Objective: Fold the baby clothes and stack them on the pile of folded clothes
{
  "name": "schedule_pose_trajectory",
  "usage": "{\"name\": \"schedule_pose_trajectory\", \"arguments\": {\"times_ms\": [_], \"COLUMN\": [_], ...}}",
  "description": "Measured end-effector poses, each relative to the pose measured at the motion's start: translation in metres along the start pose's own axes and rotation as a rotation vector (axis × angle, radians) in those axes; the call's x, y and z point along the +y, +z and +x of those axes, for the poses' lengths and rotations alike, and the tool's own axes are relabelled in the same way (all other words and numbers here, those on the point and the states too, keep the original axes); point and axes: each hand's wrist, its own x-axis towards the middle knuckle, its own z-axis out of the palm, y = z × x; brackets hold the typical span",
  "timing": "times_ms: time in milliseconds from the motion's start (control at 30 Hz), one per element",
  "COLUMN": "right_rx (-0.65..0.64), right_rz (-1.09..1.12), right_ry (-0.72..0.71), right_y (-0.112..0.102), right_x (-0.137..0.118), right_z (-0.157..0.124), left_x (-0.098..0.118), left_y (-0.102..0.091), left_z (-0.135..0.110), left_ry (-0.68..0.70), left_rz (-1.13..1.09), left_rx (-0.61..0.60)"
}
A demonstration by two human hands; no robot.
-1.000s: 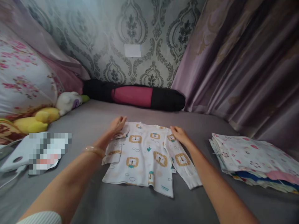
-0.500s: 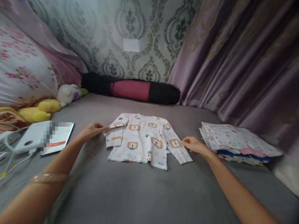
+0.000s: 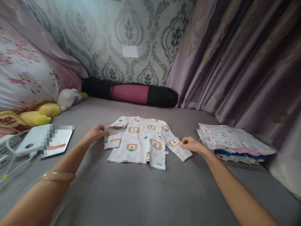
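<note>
A small white long-sleeved shirt [image 3: 141, 141] printed with orange lion faces lies spread on the grey bed sheet [image 3: 131, 191], its collar towards the wall. The sleeve on the left is bent down, its cuff pointing towards me. My left hand [image 3: 97, 133] pinches that sleeve at its outer fold. On the other side my right hand [image 3: 192, 145] has its fingers closed on the right sleeve, a little above the cuff. That sleeve slants outward from the body of the shirt. The hem is wavy, with a small raised fold near its middle.
A stack of folded clothes [image 3: 235, 141] sits at the right, by the purple curtain [image 3: 195, 69]. At the left lie a tablet [image 3: 63, 141], a white device [image 3: 33, 141] with cables, and plush toys [image 3: 68, 99]. A black and red bolster-shaped bag [image 3: 129, 93] rests along the wall.
The right sleeve's cuff has moved slightly up and inward with my right hand. My left hand keeps its place at the left sleeve's fold, its fingers now more curled. The view has shifted slightly.
</note>
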Motion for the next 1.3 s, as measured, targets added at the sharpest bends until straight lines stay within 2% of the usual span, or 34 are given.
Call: {"name": "schedule_pose_trajectory", "arguments": {"times_ms": [100,167,300,467,567,667,800,900,1033,1133,1200,1300], "right_rx": [0.154,0.233,0.299,0.313,0.321,0.390,0.474,0.481,0.503,0.580,0.510,0.226], "right_rz": [-0.060,-0.140,-0.348,-0.579,-0.730,-0.885,-0.972,-0.981,-0.977,-0.866,-0.687,-0.447], "right_ry": [-0.005,-0.015,-0.048,0.077,0.041,-0.034,-0.051,-0.018,-0.014,-0.055,-0.070,-0.082], "right_y": [-0.021,-0.037,-0.063,-0.071,-0.064,-0.050,-0.030,-0.020,-0.012,-0.001,0.012,0.037], "right_x": [0.003,0.003,-0.001,-0.011,-0.010,-0.004,0.003,0.005,-0.006,-0.023,-0.036,-0.051], "right_z": [0.015,0.025,0.032,0.032,0.034,0.038,0.046,0.054,0.051,0.030,0.008,-0.026], "left_x": [0.015,0.024,0.026,0.004,-0.016,-0.039,-0.063,-0.067,-0.050,-0.031,-0.020,-0.009], "left_y": [-0.012,-0.020,-0.026,-0.023,-0.019,-0.015,-0.009,-0.006,-0.007,-0.010,-0.009,0.000], "left_z": [0.000,0.001,0.010,0.029,0.041,0.052,0.065,0.064,0.039,0.010,-0.010,-0.039], "left_ry": [0.000,0.031,0.174,0.435,0.608,0.662,0.639,0.559,0.387,0.298,0.231,0.148], "left_rz": [0.043,0.038,0.091,0.338,0.369,0.420,0.550,0.573,0.581,0.564,0.484,0.342], "left_rx": [0.067,0.161,0.335,0.392,0.369,0.346,0.267,0.194,0.218,0.276,0.215,0.007]}}
